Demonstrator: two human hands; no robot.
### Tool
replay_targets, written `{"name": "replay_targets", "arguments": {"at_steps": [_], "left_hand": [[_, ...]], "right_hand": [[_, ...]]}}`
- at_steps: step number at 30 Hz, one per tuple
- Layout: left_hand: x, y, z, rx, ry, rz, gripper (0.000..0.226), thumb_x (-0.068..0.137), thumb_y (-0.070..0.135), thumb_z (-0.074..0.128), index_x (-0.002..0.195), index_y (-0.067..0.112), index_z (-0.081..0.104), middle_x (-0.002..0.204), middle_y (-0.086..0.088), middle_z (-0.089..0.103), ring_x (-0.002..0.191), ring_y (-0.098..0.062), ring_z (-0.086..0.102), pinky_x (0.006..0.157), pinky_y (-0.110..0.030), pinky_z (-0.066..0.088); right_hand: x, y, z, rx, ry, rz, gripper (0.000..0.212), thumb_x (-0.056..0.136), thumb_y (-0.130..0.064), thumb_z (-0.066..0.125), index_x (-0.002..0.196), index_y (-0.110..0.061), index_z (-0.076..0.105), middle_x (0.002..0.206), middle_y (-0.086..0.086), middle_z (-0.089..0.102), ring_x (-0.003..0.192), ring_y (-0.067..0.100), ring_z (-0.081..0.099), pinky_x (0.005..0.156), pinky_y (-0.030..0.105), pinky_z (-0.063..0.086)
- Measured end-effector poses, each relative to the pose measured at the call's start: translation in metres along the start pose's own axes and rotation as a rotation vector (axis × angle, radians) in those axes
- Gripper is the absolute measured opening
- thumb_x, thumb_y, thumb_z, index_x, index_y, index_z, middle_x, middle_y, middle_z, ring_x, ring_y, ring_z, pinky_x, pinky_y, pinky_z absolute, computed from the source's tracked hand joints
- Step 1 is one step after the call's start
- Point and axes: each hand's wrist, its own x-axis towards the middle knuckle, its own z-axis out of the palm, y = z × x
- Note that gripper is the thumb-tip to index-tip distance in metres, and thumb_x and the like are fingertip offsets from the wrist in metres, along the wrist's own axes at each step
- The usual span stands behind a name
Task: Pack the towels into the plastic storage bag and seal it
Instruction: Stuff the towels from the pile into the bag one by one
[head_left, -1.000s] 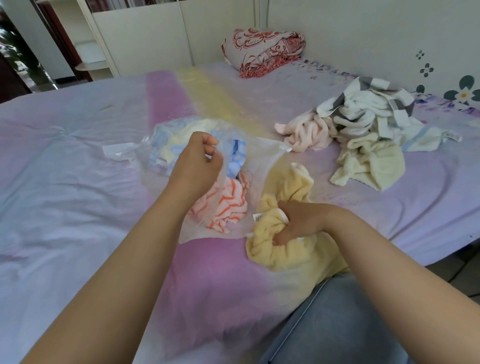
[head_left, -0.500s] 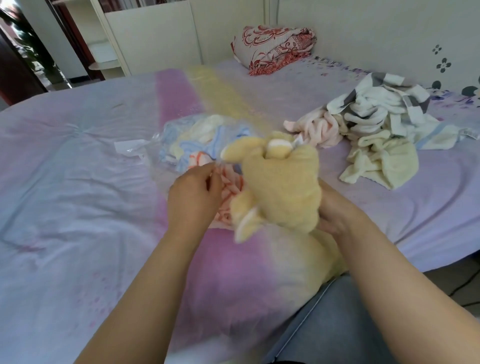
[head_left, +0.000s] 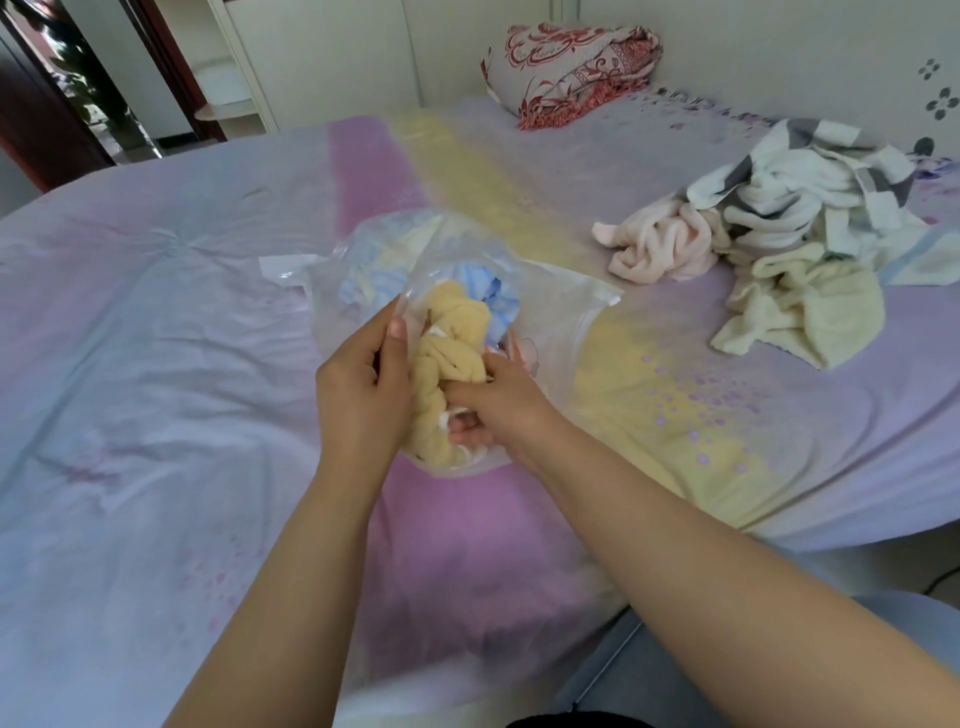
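A clear plastic storage bag (head_left: 556, 306) lies on the bed with its mouth facing me, blue and pale towels (head_left: 384, 283) inside it. My left hand (head_left: 358, 395) pinches the bag's near rim and holds the mouth up. My right hand (head_left: 493, 410) grips a bunched yellow towel (head_left: 452, 338) that sits in the mouth of the bag. Loose towels lie in a heap at the right: a pink one (head_left: 654, 249), a cream one (head_left: 800, 312) and a white and grey one (head_left: 810, 192).
The bed (head_left: 156, 364) has a lilac, pink and yellow sheet. A red patterned pillow (head_left: 571, 67) lies at the far end by the wall. The bed's right edge drops to the floor beside my knee (head_left: 675, 670).
My right hand lifted the yellow towel off the bed and brought it into the bag's mouth. My left hand kept hold of the bag's rim and shifted lower.
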Motion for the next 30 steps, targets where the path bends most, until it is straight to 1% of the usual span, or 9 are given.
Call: {"name": "replay_targets", "arguments": {"at_steps": [6,11,12,13,14,17,21,27,30], "left_hand": [[0.007,-0.023,-0.025,-0.099,0.031,-0.090,0.029,0.102,0.023,0.044,0.112,0.039,0.068,0.072,0.023,0.062,0.066,0.011,0.055,0.067,-0.008,0.043],[0.006,-0.027,-0.031,-0.248,0.036,-0.148,0.031,0.103,0.024,0.045,0.096,0.044,0.068,0.066,-0.005,0.064,0.066,-0.001,0.063,0.066,-0.017,0.046],[0.007,-0.027,-0.031,-0.279,0.030,-0.168,0.027,0.103,0.024,0.045,0.100,0.038,0.068,0.089,0.017,0.068,0.080,-0.008,0.070,0.065,-0.015,0.044],[0.007,-0.028,-0.030,-0.314,0.020,-0.194,0.026,0.103,0.024,0.045,0.099,0.033,0.069,0.065,-0.003,0.030,0.058,0.000,0.059,0.062,-0.016,0.043],[0.008,-0.028,-0.029,-0.348,0.012,-0.217,0.026,0.103,0.025,0.045,0.096,0.032,0.069,0.047,0.004,0.048,0.056,0.004,0.035,0.058,-0.018,0.041],[0.009,-0.027,-0.023,-0.402,0.023,-0.264,0.030,0.103,0.026,0.046,0.094,0.038,0.072,0.050,0.016,0.049,0.053,-0.004,0.043,0.055,-0.018,0.041],[0.018,-0.028,-0.018,-0.500,0.082,-0.335,0.028,0.102,0.026,0.048,0.094,0.035,0.074,0.054,0.014,0.058,0.060,-0.009,0.047,0.063,-0.025,0.045],[0.018,-0.027,-0.012,-0.533,0.072,-0.330,0.025,0.101,0.029,0.048,0.104,0.031,0.073,0.049,0.010,0.035,0.049,-0.008,0.035,0.059,-0.024,0.040],[0.016,-0.026,-0.010,-0.518,0.051,-0.341,0.027,0.102,0.029,0.048,0.112,0.022,0.072,0.047,0.006,0.051,0.051,-0.008,0.038,0.056,-0.024,0.038]], "right_hand": [[-0.008,0.015,0.020,0.000,-0.517,0.060,0.035,0.094,-0.003,0.049,0.121,-0.022,0.059,0.112,-0.004,0.065,0.109,0.011,0.058,0.099,0.025,0.043],[0.027,0.004,0.074,-0.392,-0.416,-0.094,0.017,0.090,0.006,0.041,0.084,-0.005,0.052,0.076,0.006,0.048,0.076,0.015,0.047,0.071,0.028,0.043],[0.033,-0.004,0.079,-0.410,-0.365,-0.075,0.022,0.093,0.004,0.040,0.077,-0.007,0.051,0.071,0.005,0.048,0.072,0.014,0.047,0.071,0.025,0.044],[0.042,-0.008,0.081,-0.407,-0.334,-0.079,0.023,0.095,0.000,0.038,0.079,-0.007,0.054,0.070,0.004,0.049,0.073,0.015,0.050,0.071,0.022,0.045],[0.052,-0.011,0.081,-0.440,-0.302,-0.061,0.021,0.097,-0.004,0.038,0.089,-0.004,0.058,0.070,0.004,0.048,0.079,0.019,0.051,0.074,0.025,0.047],[0.075,-0.011,0.082,-0.576,-0.155,-0.003,0.025,0.095,-0.004,0.044,0.113,0.003,0.059,0.066,0.001,0.039,0.087,0.022,0.044,0.088,0.042,0.046],[0.063,0.000,0.062,-0.578,-0.080,-0.139,0.025,0.092,-0.009,0.044,0.076,-0.010,0.062,0.078,0.012,0.064,0.077,0.028,0.062,0.069,0.040,0.055],[0.055,0.019,0.013,-1.146,-0.087,-0.125,0.042,0.095,-0.021,0.041,0.135,-0.030,0.049,0.136,0.002,0.054,0.119,0.025,0.053,0.097,0.034,0.045],[0.081,0.018,0.030,-1.044,-0.220,-0.209,0.032,0.097,-0.017,0.040,0.121,-0.018,0.060,0.126,0.003,0.060,0.108,0.019,0.055,0.090,0.026,0.039]]}}
